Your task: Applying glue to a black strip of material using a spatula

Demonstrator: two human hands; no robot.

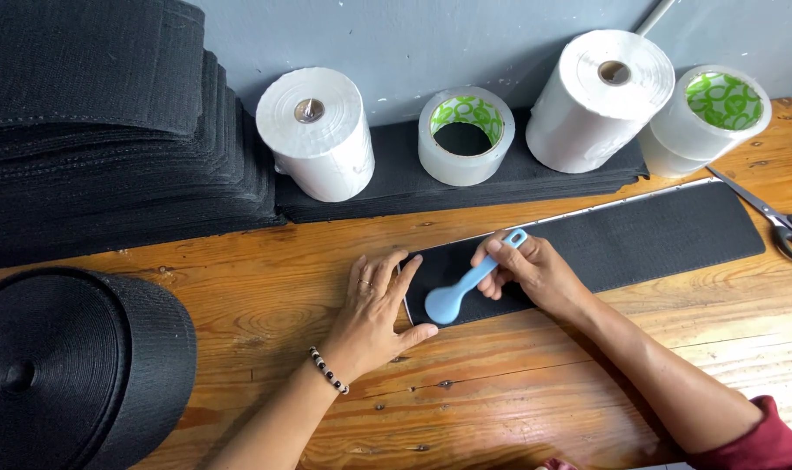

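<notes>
A long black fabric strip (640, 239) lies flat across the wooden table (265, 296). My left hand (374, 318) rests palm down on the wood at the strip's left end, fingers spread, thumb along its lower corner. My right hand (531, 274) grips a light blue plastic spoon (466, 287). The spoon's bowl presses on the strip near its left end, and the handle points up to the right.
A tall stack of black fabric pieces (109, 113) fills the back left, and a big black webbing roll (74, 365) sits front left. Two white paper rolls (318, 130) (600, 96) and two clear tape rolls (466, 135) (714, 117) line the wall. Scissors (783, 222) lie far right.
</notes>
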